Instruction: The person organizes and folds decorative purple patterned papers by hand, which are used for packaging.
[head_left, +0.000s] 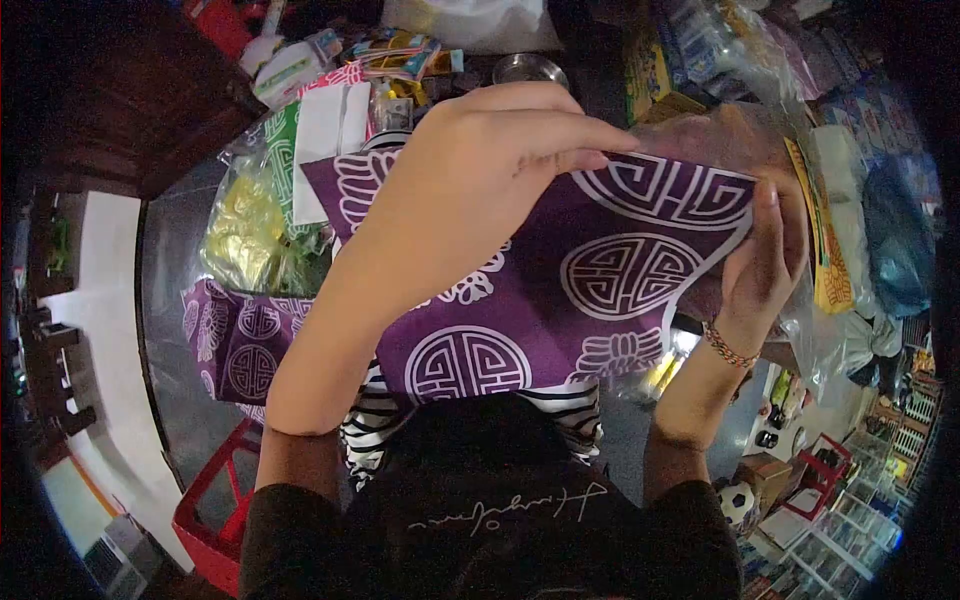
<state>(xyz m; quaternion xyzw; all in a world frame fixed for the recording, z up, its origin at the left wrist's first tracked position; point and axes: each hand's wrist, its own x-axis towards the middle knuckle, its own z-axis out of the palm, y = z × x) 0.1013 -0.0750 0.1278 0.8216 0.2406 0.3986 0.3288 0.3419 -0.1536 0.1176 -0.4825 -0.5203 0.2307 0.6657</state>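
A purple sheet [540, 310] with white round and floral patterns stretches between my two hands, over my lap. My left hand [530, 130] reaches across it, thumb and fingers pinched on its upper edge. At the sheet's upper right corner, my right hand [770, 240] grips the edge between thumb and fingers; a braided bracelet circles that wrist. Another purple patterned piece [250, 345] lies at the left, partly behind my left forearm. Whether it joins the held sheet is hidden.
Clear bags with yellow contents [250, 225] and green patterned sheets [283, 165] lie at left. A metal bowl [530, 70] stands beyond my hands. Plastic-wrapped packs [840, 180] are at right. A red stool [215, 510] is lower left, a football [736, 503] lower right.
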